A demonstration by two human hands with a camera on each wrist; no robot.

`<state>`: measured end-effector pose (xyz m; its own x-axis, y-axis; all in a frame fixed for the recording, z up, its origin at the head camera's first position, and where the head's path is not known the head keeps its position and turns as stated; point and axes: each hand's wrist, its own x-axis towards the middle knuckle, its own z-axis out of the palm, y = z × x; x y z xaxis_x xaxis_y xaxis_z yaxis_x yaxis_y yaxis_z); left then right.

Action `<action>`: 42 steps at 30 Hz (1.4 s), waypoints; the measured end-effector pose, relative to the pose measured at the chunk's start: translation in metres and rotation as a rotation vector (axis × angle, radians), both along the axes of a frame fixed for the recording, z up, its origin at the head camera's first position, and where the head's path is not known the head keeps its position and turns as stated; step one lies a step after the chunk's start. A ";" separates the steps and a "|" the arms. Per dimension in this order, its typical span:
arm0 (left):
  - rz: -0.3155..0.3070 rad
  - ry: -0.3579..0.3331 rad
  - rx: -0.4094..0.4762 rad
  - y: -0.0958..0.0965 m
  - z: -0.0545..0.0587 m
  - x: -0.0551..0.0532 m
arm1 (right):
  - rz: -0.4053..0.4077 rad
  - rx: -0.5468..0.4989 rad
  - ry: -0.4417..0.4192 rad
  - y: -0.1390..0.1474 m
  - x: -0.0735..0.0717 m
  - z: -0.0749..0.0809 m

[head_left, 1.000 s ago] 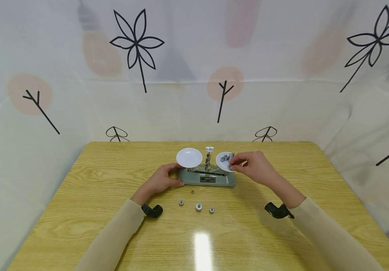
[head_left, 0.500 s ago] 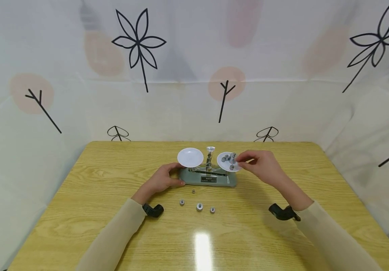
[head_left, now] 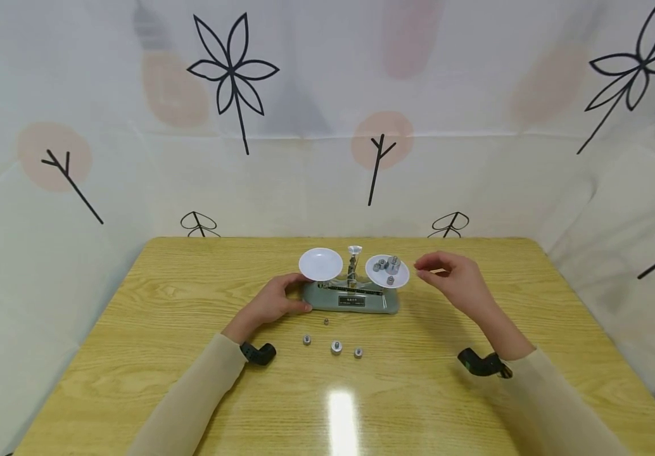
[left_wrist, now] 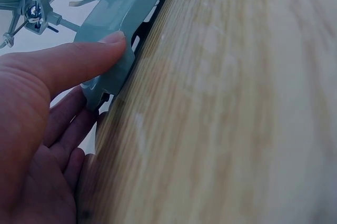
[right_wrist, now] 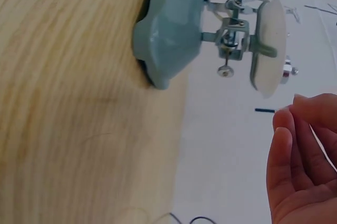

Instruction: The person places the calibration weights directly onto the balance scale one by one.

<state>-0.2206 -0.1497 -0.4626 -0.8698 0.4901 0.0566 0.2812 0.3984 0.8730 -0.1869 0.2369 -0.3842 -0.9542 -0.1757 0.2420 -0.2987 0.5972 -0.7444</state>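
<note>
A pan balance with a grey-green base (head_left: pixel 373 305) stands near the middle of the table. My left hand (head_left: pixel 270 301) grips the left end of that base; in the left wrist view its thumb (left_wrist: pixel 95 58) lies on the front face and the fingers reach behind. The left white pan (head_left: pixel 320 265) holds nothing. On the right pan (head_left: pixel 401 279) sit a large metal weight (head_left: pixel 393 266) and several smaller ones, one of them a small weight (head_left: pixel 390 280) near the front. Just right of this pan hovers my right hand (head_left: pixel 457 283), fingers loosely bent, nothing between them.
In front of the balance, several weights stand on the wooden table (head_left: pixel 190 304): a tiny weight (head_left: pixel 325 322), a small weight (head_left: pixel 307 340), a larger weight (head_left: pixel 336 348) and another small weight (head_left: pixel 358 353). A patterned cloth (head_left: pixel 299 183) hangs behind the table.
My right hand has let go of the weights on the right pan and drawn away to the right. The left hand keeps its hold on the base.
</note>
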 end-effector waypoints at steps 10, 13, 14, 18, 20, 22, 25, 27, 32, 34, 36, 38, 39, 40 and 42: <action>0.003 0.014 -0.011 -0.001 -0.001 0.000 | -0.009 -0.082 -0.120 0.006 -0.003 -0.026; 0.009 0.010 -0.003 0.000 0.001 0.001 | 0.009 -0.080 -0.158 0.004 -0.003 -0.034; 0.011 0.011 -0.004 0.000 0.001 0.001 | 0.014 -0.074 -0.165 0.002 -0.004 -0.036; 0.013 0.011 -0.006 -0.001 0.001 0.001 | 0.044 -0.080 -0.205 -0.003 -0.005 -0.045; 0.011 0.009 -0.008 -0.002 0.000 0.001 | 0.059 -0.091 -0.226 -0.005 -0.006 -0.049; 0.013 0.003 -0.004 -0.002 0.001 0.001 | 0.071 -0.105 -0.246 -0.007 -0.006 -0.051; 0.016 -0.006 0.005 -0.002 0.001 0.001 | 0.089 -0.126 -0.256 -0.009 -0.007 -0.055; 0.020 -0.009 0.007 -0.001 0.001 0.002 | 0.097 -0.138 -0.261 -0.011 -0.008 -0.056; 0.029 -0.007 0.003 0.001 0.003 0.004 | 0.134 -0.153 -0.281 -0.015 -0.009 -0.060; 0.028 -0.008 -0.003 0.002 0.006 0.007 | 0.149 -0.146 -0.280 -0.016 -0.010 -0.063; 0.023 -0.011 -0.007 0.004 0.010 0.008 | 0.150 -0.141 -0.274 -0.018 -0.010 -0.065; 0.020 -0.016 -0.005 0.005 0.012 0.009 | 0.148 -0.132 -0.257 -0.019 -0.011 -0.067; 0.018 -0.017 -0.003 0.005 0.012 0.009 | 0.145 -0.126 -0.251 -0.019 -0.011 -0.068; 0.019 -0.016 -0.003 0.005 0.012 0.009 | 0.142 -0.122 -0.245 -0.019 -0.012 -0.069; 0.017 -0.011 0.000 0.005 0.009 0.007 | 0.137 -0.121 -0.239 -0.020 -0.012 -0.070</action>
<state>-0.2137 -0.1447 -0.4541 -0.8788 0.4750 0.0466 0.2644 0.4032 0.8761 -0.1991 0.2170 -0.4546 -0.9561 -0.2903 0.0407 -0.1784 0.4659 -0.8667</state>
